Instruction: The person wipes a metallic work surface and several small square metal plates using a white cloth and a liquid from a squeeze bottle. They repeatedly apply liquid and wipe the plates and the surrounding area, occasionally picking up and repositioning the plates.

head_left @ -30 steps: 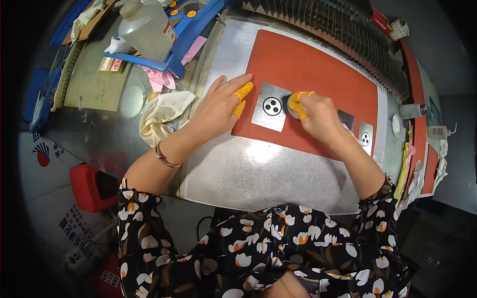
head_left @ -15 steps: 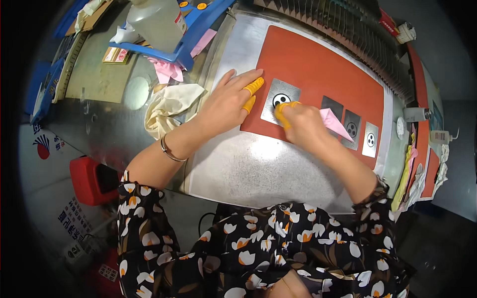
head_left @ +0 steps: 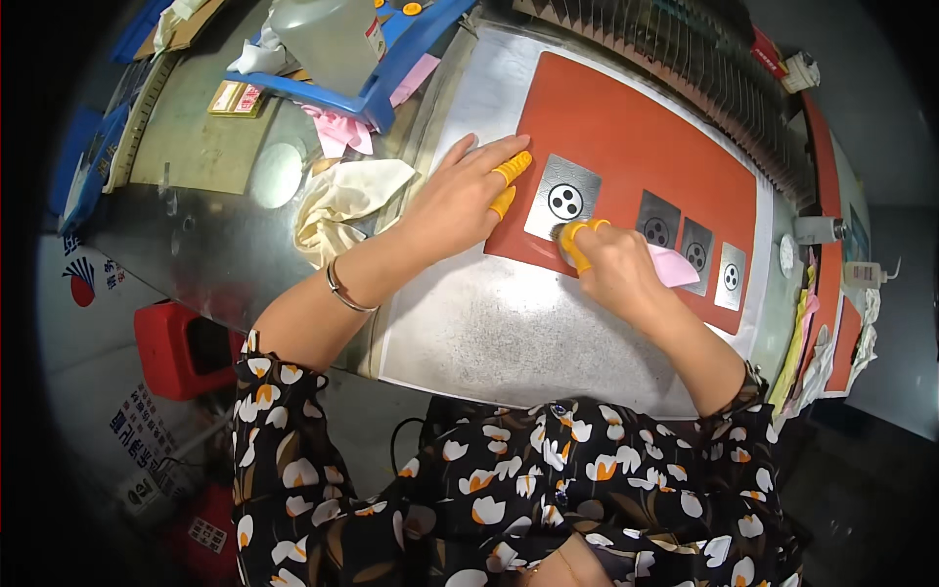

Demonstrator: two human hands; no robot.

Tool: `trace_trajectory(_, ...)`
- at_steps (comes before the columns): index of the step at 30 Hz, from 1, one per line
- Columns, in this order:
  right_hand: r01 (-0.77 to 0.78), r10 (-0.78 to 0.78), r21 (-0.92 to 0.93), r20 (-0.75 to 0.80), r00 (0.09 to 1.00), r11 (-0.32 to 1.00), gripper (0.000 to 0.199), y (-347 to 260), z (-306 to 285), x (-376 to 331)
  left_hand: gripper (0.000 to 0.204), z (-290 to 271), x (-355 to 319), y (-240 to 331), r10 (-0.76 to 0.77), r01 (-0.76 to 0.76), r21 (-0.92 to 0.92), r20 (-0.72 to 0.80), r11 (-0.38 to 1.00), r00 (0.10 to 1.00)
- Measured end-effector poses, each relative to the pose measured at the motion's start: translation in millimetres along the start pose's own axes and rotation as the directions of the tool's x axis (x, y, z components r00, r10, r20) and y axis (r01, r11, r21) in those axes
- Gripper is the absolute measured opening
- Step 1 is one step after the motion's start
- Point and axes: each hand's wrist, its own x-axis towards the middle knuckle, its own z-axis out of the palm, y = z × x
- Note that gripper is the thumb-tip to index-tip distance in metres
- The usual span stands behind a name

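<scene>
Pinching a small grey tool (head_left: 558, 233), the right hand (head_left: 616, 264) works by the metal plate (head_left: 564, 199) at centre frame, probably unfinished; the left hand (head_left: 458, 201) rests loosely spread. Three other plates (head_left: 695, 256) lie right, their progress unclear.

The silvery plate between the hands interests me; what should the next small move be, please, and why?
Perhaps ease the right hand clear of the silvery plate, since its yellow-covered fingers hide the near right corner from view.
</scene>
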Motion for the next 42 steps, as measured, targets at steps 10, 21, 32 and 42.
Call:
trace_trajectory(10, -0.056, 0.057, -0.021, 0.013, 0.998, 0.998, 0.005, 1, 1, -11, 0.036, -4, 1, 5, -0.026, 0.026, -0.018, 0.003, 0.999, 1.0)
trace_trajectory(21, -0.054, 0.056, 0.081, -0.028, 0.998, 0.995, 0.015, 1, 20, 8, 0.034, -6, 9, 12, -0.016, 0.017, -0.03, 0.021, 0.999, 1.0)
trace_trajectory(32, 0.078, -0.048, 0.198, -0.152, 0.987, 0.977, 0.005, -1, 29, 20, 0.037, -8, 12, 19, -0.008, 0.008, -0.008, 0.018, 1.0, 1.0)
trace_trajectory(42, -0.092, 0.064, 0.196, 0.143, 0.988, 0.976, 0.006, 15, -37, -83, 0.035, -8, 11, 17, -0.015, 0.015, 0.017, 0.01, 1.0, 1.0)
